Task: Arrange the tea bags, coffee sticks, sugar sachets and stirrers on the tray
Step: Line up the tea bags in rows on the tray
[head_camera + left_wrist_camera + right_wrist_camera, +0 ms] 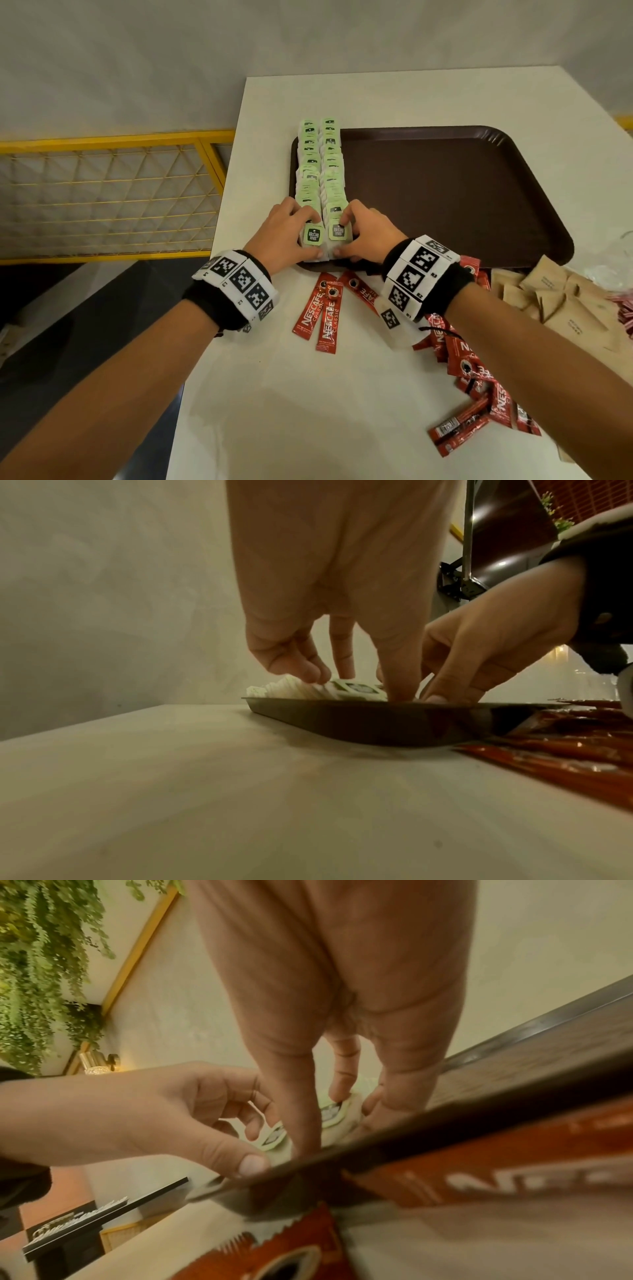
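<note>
Nearest, loose coffee sticks (324,315) lie scattered on the table (308,411), pointing every way, none yet on the tray; brown sugar sachets (561,298) heaped at right. No stirrers identified for certain. Just beyond, both hands work the tray's near left corner: left hand (284,236) and right hand (366,236) each pinch, fingers curled, the nearest bag of one row. Tea bags (320,164) form two overlapping rows, side by side, long axis running near to far along the tray's left edge, labels up. Tray (462,192) is otherwise bare. Step judged: squaring the tea-bag rows, first of four groups. Next likely needs the sticks gathered parallel and laid beside the rows.
</note>
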`<state>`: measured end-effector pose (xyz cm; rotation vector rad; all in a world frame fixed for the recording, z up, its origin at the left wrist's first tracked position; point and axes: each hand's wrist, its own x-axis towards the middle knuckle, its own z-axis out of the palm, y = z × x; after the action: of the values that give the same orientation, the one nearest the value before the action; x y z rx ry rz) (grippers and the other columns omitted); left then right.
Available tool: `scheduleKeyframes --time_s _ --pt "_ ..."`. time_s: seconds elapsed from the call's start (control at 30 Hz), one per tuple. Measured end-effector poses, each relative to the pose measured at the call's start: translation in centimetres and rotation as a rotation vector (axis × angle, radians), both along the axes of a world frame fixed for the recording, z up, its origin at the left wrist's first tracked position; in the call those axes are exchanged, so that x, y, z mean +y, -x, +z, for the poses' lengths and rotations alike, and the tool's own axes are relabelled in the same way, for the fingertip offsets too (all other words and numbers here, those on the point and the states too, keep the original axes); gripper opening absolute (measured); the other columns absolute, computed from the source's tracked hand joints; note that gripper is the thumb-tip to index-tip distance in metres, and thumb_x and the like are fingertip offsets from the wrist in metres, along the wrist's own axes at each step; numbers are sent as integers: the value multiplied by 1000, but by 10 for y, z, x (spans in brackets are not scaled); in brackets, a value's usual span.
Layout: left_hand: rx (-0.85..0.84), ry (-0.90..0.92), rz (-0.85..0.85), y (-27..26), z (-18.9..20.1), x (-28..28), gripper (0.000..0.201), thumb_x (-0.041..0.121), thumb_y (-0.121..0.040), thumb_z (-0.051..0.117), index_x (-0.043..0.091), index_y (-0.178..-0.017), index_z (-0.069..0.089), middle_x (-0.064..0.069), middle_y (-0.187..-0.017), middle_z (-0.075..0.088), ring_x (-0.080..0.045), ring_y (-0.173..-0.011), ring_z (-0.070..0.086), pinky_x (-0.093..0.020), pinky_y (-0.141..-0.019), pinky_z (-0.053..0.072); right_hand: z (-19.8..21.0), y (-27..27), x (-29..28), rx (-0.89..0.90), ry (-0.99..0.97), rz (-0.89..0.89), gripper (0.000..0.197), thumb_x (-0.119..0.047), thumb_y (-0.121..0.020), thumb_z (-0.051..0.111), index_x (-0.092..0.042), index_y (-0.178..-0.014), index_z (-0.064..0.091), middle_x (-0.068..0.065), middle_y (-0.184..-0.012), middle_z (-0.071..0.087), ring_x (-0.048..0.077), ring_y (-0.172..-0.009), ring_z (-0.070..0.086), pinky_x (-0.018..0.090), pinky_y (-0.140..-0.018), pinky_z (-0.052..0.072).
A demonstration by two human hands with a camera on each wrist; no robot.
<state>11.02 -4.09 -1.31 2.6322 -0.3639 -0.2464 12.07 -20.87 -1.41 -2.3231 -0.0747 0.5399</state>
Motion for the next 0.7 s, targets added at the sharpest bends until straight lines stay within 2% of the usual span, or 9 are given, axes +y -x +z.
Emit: scheduleKeyframes --time_s 0.17,0.3,0.33,0.4,0.47,0.6,0.63,0.7 --pt "26 42 22 -1 -1 1 54 27 -77 75 15 -124 51 -7 -121 41 -20 -116 41 -27 -96 39 1 1 -2 -17 27 23 44 -16 -72 77 -20 -97 41 11 -115 47 27 -97 54 34 -78 51" --pt "36 55 54 1 -2 0 56 33 -78 73 19 -127 50 -5 -117 41 -19 -114 41 -25 -93 36 2 5 -4 -59 70 -16 44 -22 -74 76 -18 -98 39 5 -111 39 22 -102 46 31 -85 45" --pt "35 71 72 2 -1 -2 56 33 -79 72 19 -128 49 -4 -116 41 -19 -114 42 -23 -92 35 0 5 -4 -52 67 -12 43 -23 -75 75 -18 -97 40 5 -112 40 21 -100 47 28 -81 44" --pt "24 118 129 3 0 -4 57 31 -80 71 17 -130 47 -4 -115 40 -20 -113 44 -22 -90 37 -4 6 -4 -32 47 5 40 -25 -76 75 -17 -94 40 7 -113 45 18 -92 48 20 -65 38" --pt "29 171 209 5 1 -5 63 28 -81 71 16 -134 40 -7 -122 39 -21 -114 45 -25 -92 39 -6 4 -5 -17 42 4 37 -26 -77 74 -16 -92 42 9 -112 51 17 -88 50 18 -57 34" --pt "155 248 345 4 3 -5 79 26 -79 73 11 -142 26 -13 -131 40 -24 -115 48 -28 -89 41 -4 1 -6 25 3 -41 29 -22 -84 67 -14 -94 41 -2 -88 50 12 -68 51 19 -54 39" --pt "178 254 357 3 2 -5 81 25 -79 73 10 -142 25 -13 -131 43 -24 -116 49 -28 -87 40 -3 -1 -6 32 -5 -52 26 -21 -85 65 -14 -93 41 -4 -84 49 12 -66 52 19 -55 41" --pt "203 269 351 1 1 -6 76 24 -79 73 10 -140 30 -12 -128 48 -24 -115 51 -29 -87 42 -2 -3 -4 38 1 -59 22 -22 -87 64 -17 -88 42 -2 -87 51 16 -73 55 25 -64 47"
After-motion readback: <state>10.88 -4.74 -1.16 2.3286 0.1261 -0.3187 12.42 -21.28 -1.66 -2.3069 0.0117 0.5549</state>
